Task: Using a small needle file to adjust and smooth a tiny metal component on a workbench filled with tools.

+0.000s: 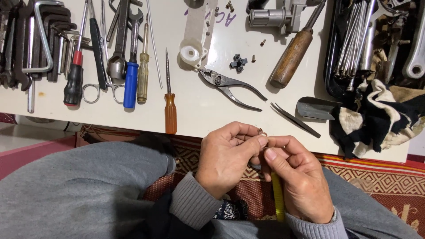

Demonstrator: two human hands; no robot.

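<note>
Both hands pinch a small screw between fingertips, yellow-handled screwdriver below.

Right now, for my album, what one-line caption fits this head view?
Two hands, left and right, pinch a small metal part over a yellow-handled tool, below a table strewn with screwdrivers and pliers.

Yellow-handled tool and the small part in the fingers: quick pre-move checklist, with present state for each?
1. Left hand pinches the small metal part at the fingertips: ok.
2. Right hand wraps the yellow-handled tool: ok.
3. Tool tip seated on the part: cannot tell, fingers cover it.
4. Both hands off the white table, held over the lap: ok.
5. Pliers and orange screwdriver lie on the table near its front edge: ok.
6. Loose small screws lie far back on the table: ok.
</note>
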